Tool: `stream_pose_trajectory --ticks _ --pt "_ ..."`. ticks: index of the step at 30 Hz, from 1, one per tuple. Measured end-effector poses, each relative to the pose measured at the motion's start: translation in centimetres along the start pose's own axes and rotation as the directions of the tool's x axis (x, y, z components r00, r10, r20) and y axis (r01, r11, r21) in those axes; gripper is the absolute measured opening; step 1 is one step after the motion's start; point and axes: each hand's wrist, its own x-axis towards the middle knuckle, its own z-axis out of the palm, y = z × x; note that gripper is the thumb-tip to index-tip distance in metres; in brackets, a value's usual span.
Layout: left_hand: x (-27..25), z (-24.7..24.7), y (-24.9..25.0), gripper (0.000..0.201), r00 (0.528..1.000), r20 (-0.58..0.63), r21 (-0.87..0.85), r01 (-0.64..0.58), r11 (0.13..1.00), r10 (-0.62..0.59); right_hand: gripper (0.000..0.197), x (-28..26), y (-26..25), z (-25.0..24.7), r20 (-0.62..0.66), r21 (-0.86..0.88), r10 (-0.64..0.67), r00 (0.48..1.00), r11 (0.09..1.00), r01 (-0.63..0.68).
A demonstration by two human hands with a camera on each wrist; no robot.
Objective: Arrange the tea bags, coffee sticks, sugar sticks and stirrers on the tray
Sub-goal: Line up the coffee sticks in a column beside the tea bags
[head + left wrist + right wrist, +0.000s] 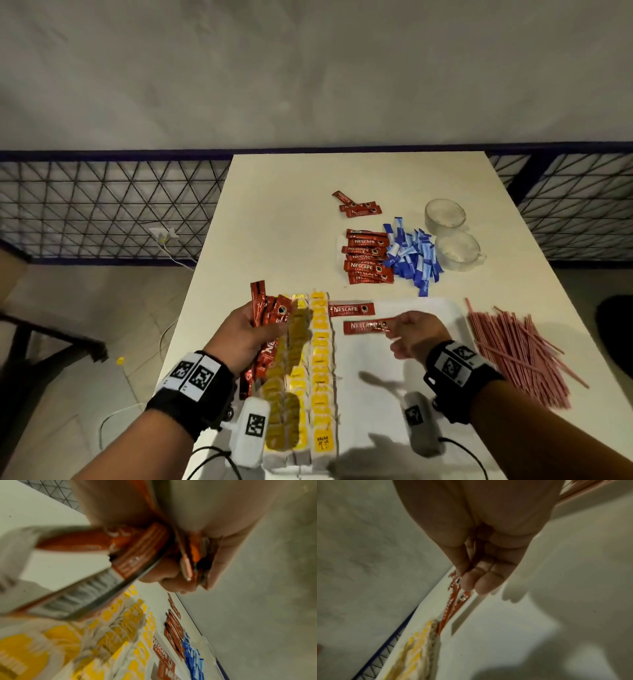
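1. Spanning most of the head view: white tabletop (291, 212), standing against a blue-framed wire mesh fence (102, 205), under a grey wall.
2. Lying at the near end of the tabletop: white tray (394, 404), its right half bare.
3. Filling the tray's left part in rows running front to back: yellow-tagged tea bags (320, 363), overlapping one another.
4. Sprawling on the tabletop just right of the tray: loose heap of pink stirrers (520, 353).
5. Sitting beyond the tray, well apart from it: pile of blue sugar sticks (414, 257), touching a stack of red coffee sticks (366, 257) on its left.
6. Standing right of the sugar sticks: two clear glass cups (455, 250), the nearer one just beside the pile.
7. Lying farther back on the tabletop: a few more red sticks (356, 205), crossing each other.
8. Hovering over the tea bags' left edge: left hand (246, 335), fingers curling round a fanned bundle of coffee sticks (270, 308), ends sticking out above and below the palm.
9. Hovering over the middle of the tray: right hand (418, 332), thumb and fingertips (471, 582) pinching the right end of a single coffee stick (368, 326).
10. Resting flat near the tray's far edge, just beyond the pinched one and right of the tea bags: one placed coffee stick (351, 309).
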Motion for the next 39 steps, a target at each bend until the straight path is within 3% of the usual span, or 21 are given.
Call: stream_pose_trajectory --ticks 4,6,8,11,15,23,30,34,37,39 --pt "-0.5 0.4 -0.6 0.033 0.997 -0.074 -0.005 0.032 0.999 -0.033 0.009 1.6 0.0 0.7 0.032 -0.097 0.063 0.998 0.993 -0.060" --pt "-0.7 0.7 -0.9 0.042 0.996 -0.085 -0.012 0.031 0.999 -0.032 0.009 2.0 -0.2 0.9 0.049 -0.165 0.062 0.997 0.985 -0.053" --pt "-0.9 0.8 -1.1 0.047 0.994 -0.100 -0.008 0.035 0.999 -0.036 0.012 2.2 -0.3 1.3 0.029 -0.213 0.027 0.999 0.977 -0.020" --pt "-1.0 1.1 -1.3 0.037 0.990 -0.138 0.000 0.044 0.999 -0.043 0.017 2.8 -0.3 1.6 0.003 -0.384 -0.052 0.999 0.922 0.049" --pt "-1.2 1.1 -1.5 0.035 0.987 -0.150 -0.016 0.055 0.998 -0.057 0.023 3.4 -0.9 2.1 0.017 -0.470 -0.060 0.998 0.880 0.061" --pt "-1.3 0.4 -1.8 0.023 0.988 -0.147 -0.014 0.040 0.999 -0.041 0.025 4.4 -1.1 2.4 0.034 -0.549 -0.052 0.998 0.833 0.062" --pt "-1.4 -0.1 -1.8 0.034 0.989 -0.138 -0.025 0.045 0.999 -0.048 0.017 4.6 -1.2 2.6 0.019 -0.553 -0.059 0.998 0.831 0.060" --pt "-1.4 -0.2 -1.9 0.030 0.992 -0.120 -0.004 0.030 1.000 -0.030 0.027 4.2 -1.4 2.6 0.000 -0.577 -0.052 0.999 0.815 0.042" --pt "-1.3 0.0 -1.7 0.014 0.994 -0.096 -0.012 0.042 0.999 -0.043 0.038 3.0 -2.4 2.4 -0.082 -0.626 -0.196 0.977 0.773 0.103" --pt "-1.3 0.6 -1.4 0.016 0.998 -0.048 -0.011 0.034 0.999 -0.035 0.030 1.1 -3.6 3.0 0.020 -0.521 -0.347 0.938 0.797 0.306"
